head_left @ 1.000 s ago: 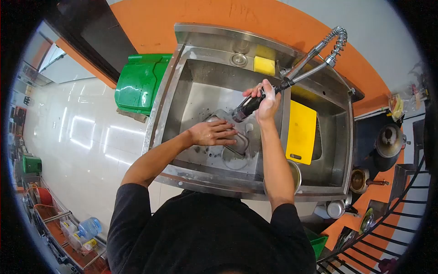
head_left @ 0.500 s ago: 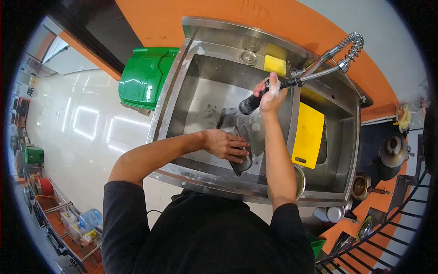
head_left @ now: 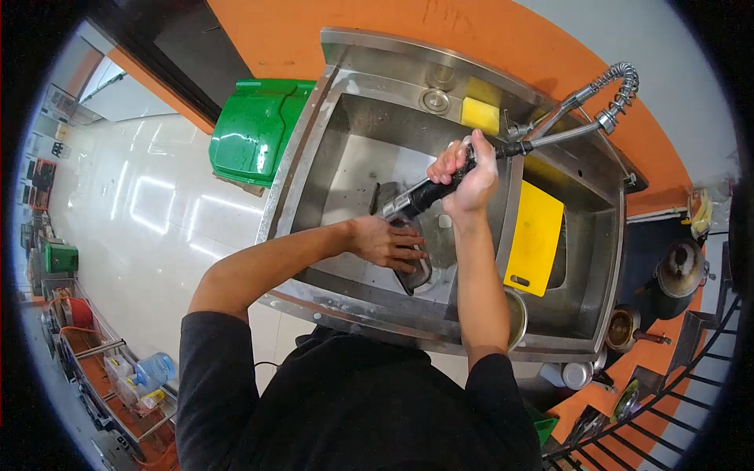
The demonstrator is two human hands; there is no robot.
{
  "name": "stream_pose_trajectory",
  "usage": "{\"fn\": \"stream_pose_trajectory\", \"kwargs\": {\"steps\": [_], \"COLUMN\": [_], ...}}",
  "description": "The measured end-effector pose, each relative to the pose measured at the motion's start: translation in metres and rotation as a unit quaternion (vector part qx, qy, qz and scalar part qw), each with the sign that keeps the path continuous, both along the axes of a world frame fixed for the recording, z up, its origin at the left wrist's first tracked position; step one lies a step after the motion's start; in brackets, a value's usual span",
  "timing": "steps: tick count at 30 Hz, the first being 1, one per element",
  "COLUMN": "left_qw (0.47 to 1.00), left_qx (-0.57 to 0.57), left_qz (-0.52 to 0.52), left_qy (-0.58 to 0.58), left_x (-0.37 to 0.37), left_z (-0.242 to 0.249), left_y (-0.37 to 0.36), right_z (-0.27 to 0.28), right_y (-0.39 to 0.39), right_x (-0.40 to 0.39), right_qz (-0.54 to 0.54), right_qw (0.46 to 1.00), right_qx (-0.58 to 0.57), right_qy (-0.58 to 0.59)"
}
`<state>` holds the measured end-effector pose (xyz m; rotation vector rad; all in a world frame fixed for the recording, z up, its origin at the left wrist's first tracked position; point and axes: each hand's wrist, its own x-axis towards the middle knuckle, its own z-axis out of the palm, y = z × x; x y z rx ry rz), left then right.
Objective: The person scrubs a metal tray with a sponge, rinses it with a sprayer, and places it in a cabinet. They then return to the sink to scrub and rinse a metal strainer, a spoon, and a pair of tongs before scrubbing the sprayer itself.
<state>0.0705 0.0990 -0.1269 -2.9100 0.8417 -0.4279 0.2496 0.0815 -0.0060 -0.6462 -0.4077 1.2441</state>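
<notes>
In the large basin of the steel sink point(head_left: 361, 297), my left hand point(head_left: 386, 244) lies with fingers spread on a dark, flat item point(head_left: 422, 271). Its full shape is hidden under the hand. My right hand point(head_left: 466, 177) is wrapped round the black handle of the spray faucet point(head_left: 428, 194). The nozzle points down and left, just above my left hand, and whether water flows is too small to tell. A ribbed hose and steel spring run from the handle toward the back right.
A yellow sponge point(head_left: 481, 116) sits on the back ledge. The yellow cutting board point(head_left: 536, 239) leans in the right basin. Left of the sink stands a green bin point(head_left: 259, 129). A wok point(head_left: 679, 268) and a pan point(head_left: 622, 327) are at the right.
The spray nozzle has swung left and down toward my left hand. My right hand has turned with it, its fist now round the handle. My left hand stays on the dark item.
</notes>
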Motion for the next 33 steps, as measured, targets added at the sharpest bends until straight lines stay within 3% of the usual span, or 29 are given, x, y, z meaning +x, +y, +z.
{"fn": "stream_pose_trajectory", "kwargs": {"steps": [2,6,8,9,12,13,15,16,17,18,19,22,23,25,26,28,32,33], "left_qw": [1.000,1.000,0.997,0.998,0.982,0.983,0.933,0.934,0.883,0.795,0.797,0.530,0.530,0.364,0.361,0.166,0.151,0.066], "left_qx": [-0.011,0.004,0.017,0.018,0.018,0.018,0.014,0.017,-0.151,-0.313,-0.311,-0.551,-0.551,-0.659,-0.661,-0.750,-0.731,-0.788], "left_qz": [0.010,0.025,0.065,0.062,0.186,0.181,0.354,0.352,0.445,0.517,0.515,0.622,0.621,0.630,0.630,0.628,0.658,0.597], "left_qy": [0.009,0.003,0.025,0.025,0.013,0.013,0.065,0.064,0.010,-0.045,-0.047,-0.167,-0.171,-0.190,-0.189,-0.126,-0.101,-0.134], "left_x": [-0.002,-0.013,-0.021,-0.026,-0.050,-0.056,-0.065,-0.067,-0.068,-0.068,-0.066,-0.065,-0.062,-0.058,-0.053,-0.034,-0.005,0.002], "left_z": [0.003,0.015,0.037,0.041,0.041,0.040,0.039,0.035,0.026,0.016,0.007,-0.046,-0.067,-0.092,-0.100,-0.107,-0.134,-0.164], "left_y": [0.001,0.002,0.002,0.004,0.012,0.014,0.019,0.020,0.022,0.024,0.026,0.032,0.033,0.028,0.024,0.013,0.004,0.011], "right_z": [-0.009,-0.052,-0.060,-0.060,-0.062,-0.060,-0.055,-0.054,-0.055,-0.056,-0.062,-0.094,-0.091,-0.076,-0.065,-0.040,-0.039,-0.040], "right_y": [0.004,0.020,0.022,0.019,0.005,-0.001,-0.009,-0.009,-0.008,-0.006,-0.003,0.003,-0.001,-0.009,-0.010,-0.015,-0.018,-0.021], "right_x": [0.002,0.025,0.033,0.038,0.052,0.056,0.061,0.063,0.064,0.066,0.072,0.081,0.077,0.054,0.040,0.011,-0.013,-0.014], "right_qz": [-0.065,-0.142,-0.254,-0.256,-0.221,-0.226,-0.221,-0.224,-0.257,-0.291,-0.293,-0.284,-0.284,-0.231,-0.223,-0.178,-0.087,-0.085], "right_qw": [0.994,0.986,0.947,0.947,0.959,0.958,0.961,0.960,0.950,0.939,0.938,0.918,0.918,0.954,0.969,0.980,0.996,0.996], "right_qx": [0.005,0.029,0.021,0.022,0.003,0.002,0.013,0.015,0.012,0.009,0.012,-0.134,-0.131,-0.089,-0.064,-0.056,-0.020,-0.019], "right_qy": [-0.086,-0.087,-0.194,-0.194,-0.177,-0.176,-0.167,-0.167,-0.175,-0.182,-0.182,-0.242,-0.243,-0.170,-0.088,-0.066,-0.008,-0.011]}}
